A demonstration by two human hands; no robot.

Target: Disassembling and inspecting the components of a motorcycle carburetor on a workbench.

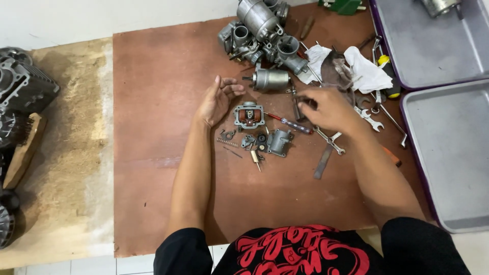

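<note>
Near the far edge of the brown surface (163, 153), the right hand (328, 109) pinches a small dark part (297, 108) in narrow fingers. Beside it, toward the left hand (216, 102) (fingers wide, holding nothing), lies the carburetor body (249, 115); the left hand is nearer. Grey trays (448, 153) line the right edge.

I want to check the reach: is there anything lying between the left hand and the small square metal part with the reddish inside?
Nothing visible lies between them. The left hand rests open, palm up, on the brown board, just left of the small square metal part. Only bare board shows in the gap. The loose small pieces lie below, out of the way.
</note>
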